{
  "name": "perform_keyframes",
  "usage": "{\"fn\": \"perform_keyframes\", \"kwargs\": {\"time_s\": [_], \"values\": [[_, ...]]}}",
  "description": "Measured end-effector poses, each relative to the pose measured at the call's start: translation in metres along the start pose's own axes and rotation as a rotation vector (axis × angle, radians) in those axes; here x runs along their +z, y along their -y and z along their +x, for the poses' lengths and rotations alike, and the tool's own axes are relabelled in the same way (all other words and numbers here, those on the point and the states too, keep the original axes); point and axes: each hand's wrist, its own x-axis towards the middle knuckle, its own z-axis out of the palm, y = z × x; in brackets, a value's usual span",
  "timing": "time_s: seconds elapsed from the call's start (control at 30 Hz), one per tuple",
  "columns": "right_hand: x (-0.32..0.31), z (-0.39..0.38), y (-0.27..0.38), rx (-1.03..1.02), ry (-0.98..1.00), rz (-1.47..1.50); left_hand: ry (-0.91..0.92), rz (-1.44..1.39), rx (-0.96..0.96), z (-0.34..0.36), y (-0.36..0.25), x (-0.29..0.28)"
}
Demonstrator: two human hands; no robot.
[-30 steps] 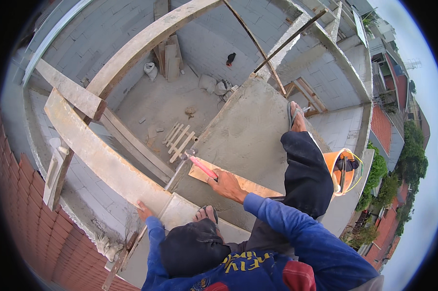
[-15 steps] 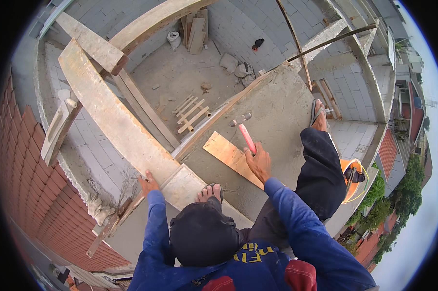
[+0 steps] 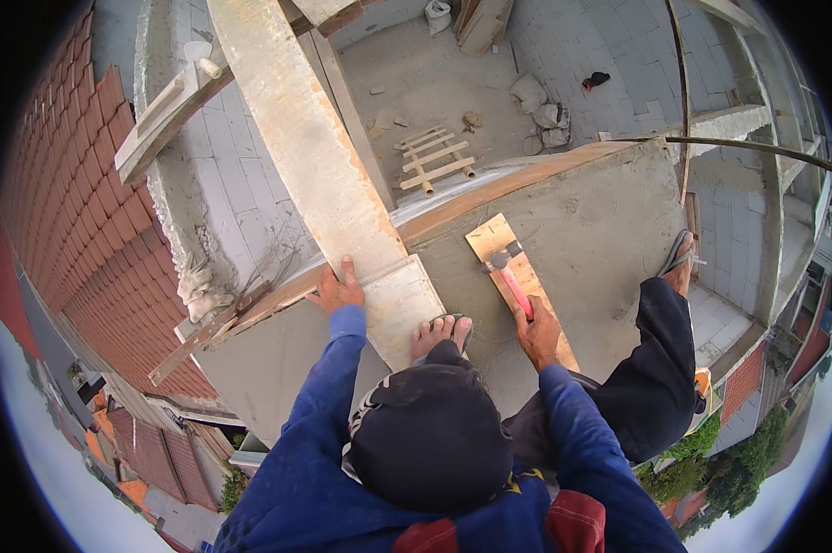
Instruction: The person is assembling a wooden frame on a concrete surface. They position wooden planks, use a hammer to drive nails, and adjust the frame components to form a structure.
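Observation:
My right hand (image 3: 538,334) is closed round the pink-red handle of a hammer (image 3: 515,288). The hammer's head hangs over a narrow light-wood board (image 3: 495,232) lying on grey mortar; whether it touches the wood I cannot tell. My left hand (image 3: 339,288) lies with fingers apart on the left edge of a long, worn, whitish plank (image 3: 296,120), just by its near end. There the long plank meets a shorter board (image 3: 399,297), and one sandalled foot stands on that board.
A drop beyond the timber edge (image 3: 536,180) leads to a lower floor with a small wooden ladder-like frame (image 3: 434,158) and sacks (image 3: 552,118). A trowel (image 3: 204,57) rests on timber at the left. An orange bucket (image 3: 703,392) is partly hidden behind my right leg.
The view has swung, shifting the surroundings. My right hand has brought the hammer leftward, from beside the narrow board to over it. My left hand stays at the plank's edge near the joint.

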Motion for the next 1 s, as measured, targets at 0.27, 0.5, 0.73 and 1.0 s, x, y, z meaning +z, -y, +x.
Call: {"fn": "perform_keyframes", "kwargs": {"time_s": [0.27, 0.5, 0.73, 1.0], "values": [[0.01, 0.014, -0.008, 0.029, 0.03, -0.014, -0.069, 0.078, 0.029, 0.007, 0.009, 0.012], [0.0, 0.008, -0.002, 0.025, 0.01, -0.294, -0.053, 0.008, 0.046, 0.006, 0.003, 0.003], [-0.011, 0.003, -0.01, -0.007, -0.057, -0.316, -0.008, -0.013, 0.061, -0.003, -0.01, 0.0], [-0.001, 0.009, -0.009, 0.016, -0.032, -0.35, -0.024, 0.015, 0.051, 0.001, -0.004, -0.001]]}}
